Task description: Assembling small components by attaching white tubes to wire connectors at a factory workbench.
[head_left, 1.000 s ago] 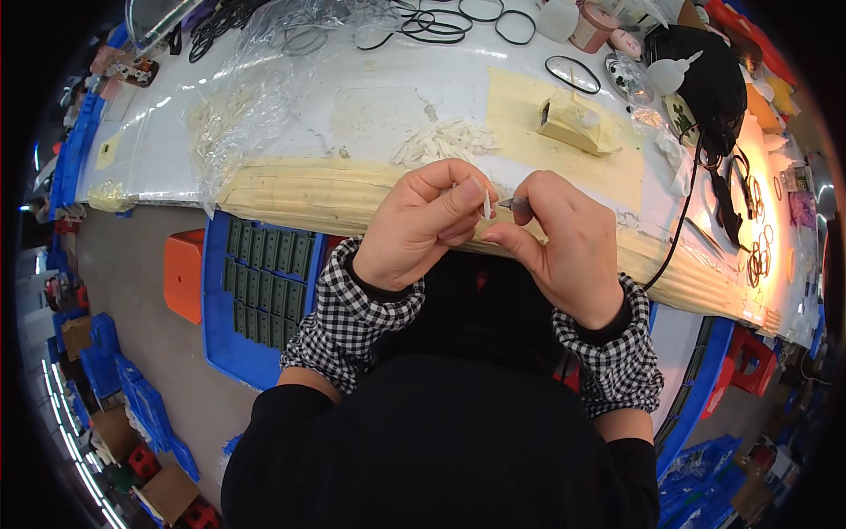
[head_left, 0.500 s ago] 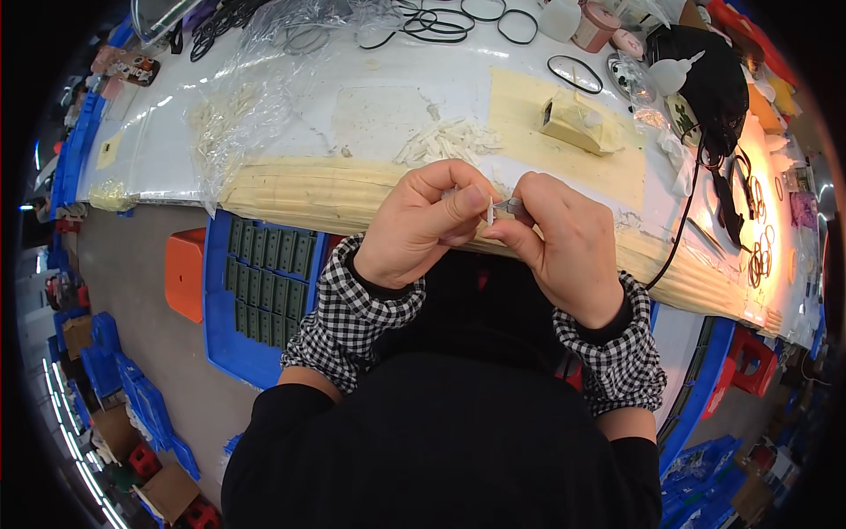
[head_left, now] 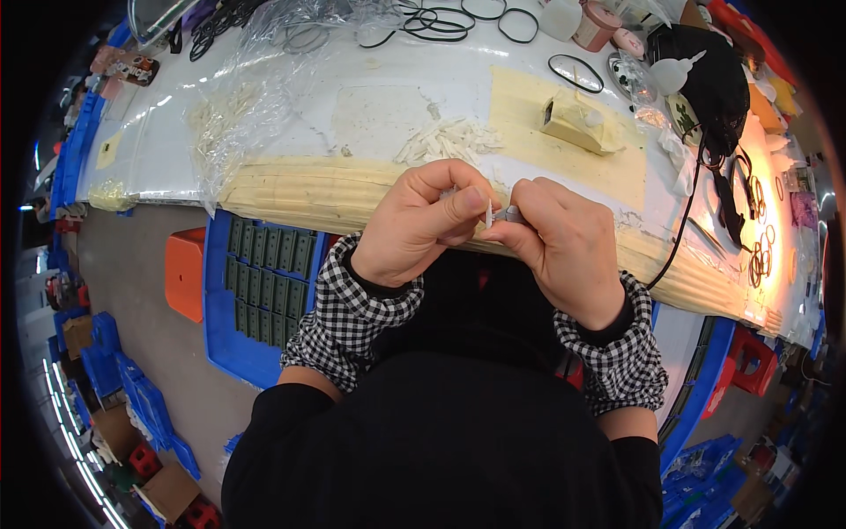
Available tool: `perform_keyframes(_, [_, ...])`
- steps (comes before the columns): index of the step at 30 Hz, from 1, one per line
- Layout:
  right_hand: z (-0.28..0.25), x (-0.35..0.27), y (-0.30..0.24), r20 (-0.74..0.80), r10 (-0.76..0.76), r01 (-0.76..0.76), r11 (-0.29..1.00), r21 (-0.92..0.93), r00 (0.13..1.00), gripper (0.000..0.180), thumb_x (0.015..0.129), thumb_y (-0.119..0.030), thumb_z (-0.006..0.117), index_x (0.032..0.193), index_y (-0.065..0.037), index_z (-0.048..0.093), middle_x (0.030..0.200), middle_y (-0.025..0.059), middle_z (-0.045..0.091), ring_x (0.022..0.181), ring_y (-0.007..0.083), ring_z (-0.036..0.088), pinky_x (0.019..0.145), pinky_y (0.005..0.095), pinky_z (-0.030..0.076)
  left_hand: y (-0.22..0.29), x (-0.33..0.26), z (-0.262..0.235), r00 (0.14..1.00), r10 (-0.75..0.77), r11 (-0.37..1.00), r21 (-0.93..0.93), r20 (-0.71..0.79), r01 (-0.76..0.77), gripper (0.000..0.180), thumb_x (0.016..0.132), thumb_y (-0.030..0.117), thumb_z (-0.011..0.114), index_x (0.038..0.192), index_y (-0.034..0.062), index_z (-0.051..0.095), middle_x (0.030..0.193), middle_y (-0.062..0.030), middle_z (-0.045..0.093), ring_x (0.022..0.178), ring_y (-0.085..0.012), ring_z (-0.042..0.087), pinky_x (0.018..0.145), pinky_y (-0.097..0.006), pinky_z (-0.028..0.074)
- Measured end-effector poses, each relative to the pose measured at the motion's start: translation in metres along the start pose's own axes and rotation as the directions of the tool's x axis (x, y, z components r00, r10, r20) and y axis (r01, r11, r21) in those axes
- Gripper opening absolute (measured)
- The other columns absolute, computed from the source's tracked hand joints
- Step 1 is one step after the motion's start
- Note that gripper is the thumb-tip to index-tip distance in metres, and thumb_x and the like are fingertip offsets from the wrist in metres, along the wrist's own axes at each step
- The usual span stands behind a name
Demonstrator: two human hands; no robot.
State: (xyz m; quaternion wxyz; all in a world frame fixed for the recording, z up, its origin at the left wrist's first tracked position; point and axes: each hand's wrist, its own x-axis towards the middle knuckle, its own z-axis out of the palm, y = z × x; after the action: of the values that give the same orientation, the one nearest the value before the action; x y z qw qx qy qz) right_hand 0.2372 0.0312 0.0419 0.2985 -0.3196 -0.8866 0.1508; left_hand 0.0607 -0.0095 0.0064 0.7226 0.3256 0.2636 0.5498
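From where I sit, the left hand is pinched closed, thumb against forefinger, on a slim white piece that stands roughly upright at the fingertips. The right hand comes in from the other side, its fingers curled and closed around a small grey metal tool. I see the tool's front end right beside the white piece; whether the two touch, I can't tell. Both wrists have black-and-white checked sleeves.

Just beyond the left hand I have a loose heap of similar white pieces on the white tabletop. Past the right hand lies a yellow sheet, carrying a pale yellow block. A cream padded strip covers the table edge behind the hands and out to either side.

Farther out, ahead and left of the left hand, I make out crumpled clear plastic. Black rings lie well ahead of both hands. Ahead and right of the right hand are a black bag and a squeeze bottle with a nozzle.

Below and left of the left hand, I see a blue crate with rows of dark green parts, and an orange stool beside it.
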Motion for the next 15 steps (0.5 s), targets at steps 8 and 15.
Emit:
perform_keyframes(8, [0.0008, 0.0006, -0.0013, -0.014, 0.017, -0.017, 0.999, 0.04, 1.0, 0.037, 0.077, -0.044, 0.064, 0.074, -0.009, 0.05, 0.059, 0.0032, 0.045, 0.05, 0.021, 0.05, 0.043, 0.0318, 0.038, -0.0007, -0.001, -0.0021, 1.0, -0.005, 1.0, -0.012, 0.001, 0.005, 0.012, 0.092, 0.016, 0.057, 0.09, 0.0039, 0.059, 0.069, 0.0042, 0.051, 0.054, -0.0018, 0.035, 0.049, -0.018, 0.028])
perform_keyframes(15, [0.0006, 0.0004, -0.0003, 0.01, -0.005, 0.005, 0.999, 0.04, 1.0, 0.036, 0.078, -0.043, 0.064, 0.074, -0.009, 0.05, 0.059, 0.0033, 0.045, 0.05, 0.0214, 0.049, 0.044, 0.0321, 0.038, -0.0049, -0.0021, -0.002, 1.0, 0.017, 0.999, -0.048, 0.009, -0.016, 0.011, 0.093, 0.015, 0.056, 0.091, 0.0042, 0.059, 0.07, 0.0035, 0.051, 0.056, -0.002, 0.036, 0.05, -0.018, 0.029])
